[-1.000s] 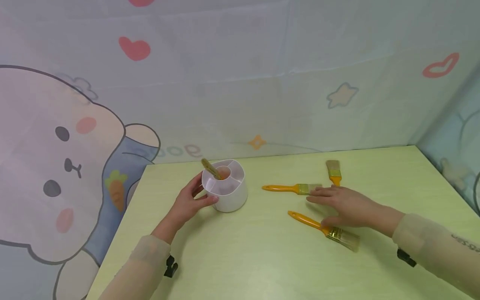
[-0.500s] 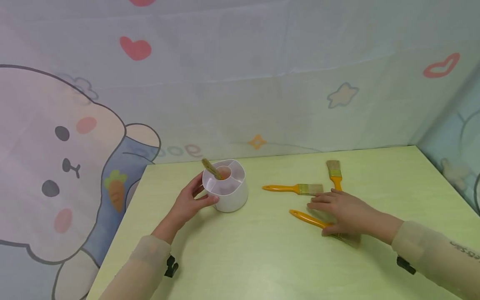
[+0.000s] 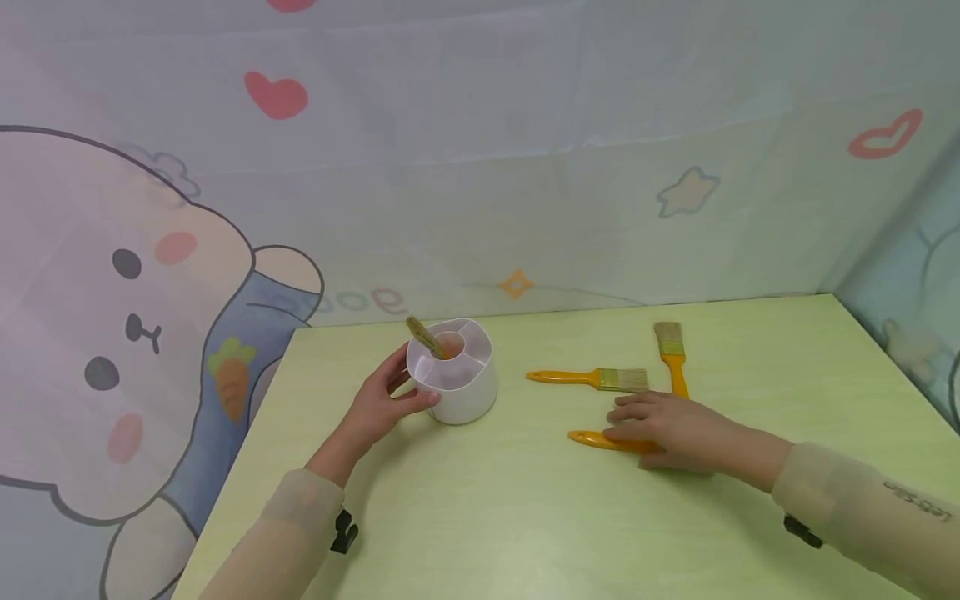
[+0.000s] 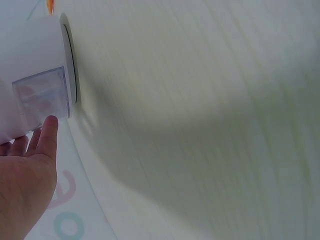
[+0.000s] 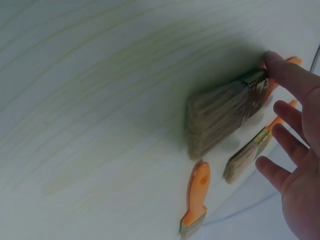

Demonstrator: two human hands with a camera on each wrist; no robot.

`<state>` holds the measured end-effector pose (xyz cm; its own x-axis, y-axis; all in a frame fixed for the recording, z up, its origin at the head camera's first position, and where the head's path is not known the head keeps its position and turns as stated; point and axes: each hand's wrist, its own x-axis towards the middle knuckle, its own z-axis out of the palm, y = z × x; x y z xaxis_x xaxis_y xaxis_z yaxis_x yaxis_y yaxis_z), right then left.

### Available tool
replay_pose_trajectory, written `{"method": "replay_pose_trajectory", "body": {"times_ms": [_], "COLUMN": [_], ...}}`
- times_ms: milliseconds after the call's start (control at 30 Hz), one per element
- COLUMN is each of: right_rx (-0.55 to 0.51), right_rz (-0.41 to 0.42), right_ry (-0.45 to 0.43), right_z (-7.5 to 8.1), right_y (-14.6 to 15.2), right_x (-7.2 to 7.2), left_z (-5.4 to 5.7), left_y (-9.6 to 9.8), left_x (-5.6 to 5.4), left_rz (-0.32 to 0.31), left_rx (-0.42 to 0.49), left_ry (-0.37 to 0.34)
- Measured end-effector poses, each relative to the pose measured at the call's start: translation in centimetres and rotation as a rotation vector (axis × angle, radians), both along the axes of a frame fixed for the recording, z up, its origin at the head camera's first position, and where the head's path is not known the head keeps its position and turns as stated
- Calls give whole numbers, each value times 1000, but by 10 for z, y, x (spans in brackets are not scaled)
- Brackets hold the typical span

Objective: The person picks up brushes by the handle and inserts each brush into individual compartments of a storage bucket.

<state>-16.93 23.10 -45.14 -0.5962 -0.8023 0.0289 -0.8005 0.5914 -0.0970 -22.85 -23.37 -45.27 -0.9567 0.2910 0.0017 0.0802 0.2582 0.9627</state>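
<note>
My left hand (image 3: 375,412) grips the side of a white round desk organizer (image 3: 467,404), thumb at the front and fingers behind. One paintbrush (image 3: 423,337) stands in the organizer, bristles up, leaning left. On the right, my right hand (image 3: 682,429) pinches a wide paintbrush (image 5: 225,114) by its orange handle (image 3: 588,438), thumb on the near side and index finger across the far side. In the right wrist view its bristles point away from the palm, while the other fingers stay spread. The hand hides its bristles in the head view.
Two more orange-handled paintbrushes lie on the light green table (image 3: 480,525): one sideways (image 3: 566,377) between organizer and right hand, the other (image 3: 672,354) behind that hand, bristles toward the back. A cartoon-printed cloth (image 3: 450,167) hangs behind the table.
My right hand has come down onto the wide paintbrush and taken hold of its handle, which has turned to lie more sideways. The left hand and organizer stay put.
</note>
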Motion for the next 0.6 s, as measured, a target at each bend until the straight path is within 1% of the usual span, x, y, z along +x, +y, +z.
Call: {"method": "replay_pose_trajectory", "body": {"times_ms": [200,367,433,500,600], "right_rx": [5,9,5,-5,-34], "right_rz": [70,114,114,98,34], "right_ry": [65,97,102,104,87], "right_z": [-2,-5,-6,-4,-2], "right_y": [-10,-14,-13,-11,-6], "right_x": [-2,-6,-6,-4,4], "left_z": [-1,0,0,0,0], "left_y": [0,0,0,0,0], "left_x": [0,1,1,1,1], "left_rz": [-1,1,1,0,-2], "left_rx": [3,-5,-6,-3,-1], "left_ry": [-1,1,4,8,10]}}
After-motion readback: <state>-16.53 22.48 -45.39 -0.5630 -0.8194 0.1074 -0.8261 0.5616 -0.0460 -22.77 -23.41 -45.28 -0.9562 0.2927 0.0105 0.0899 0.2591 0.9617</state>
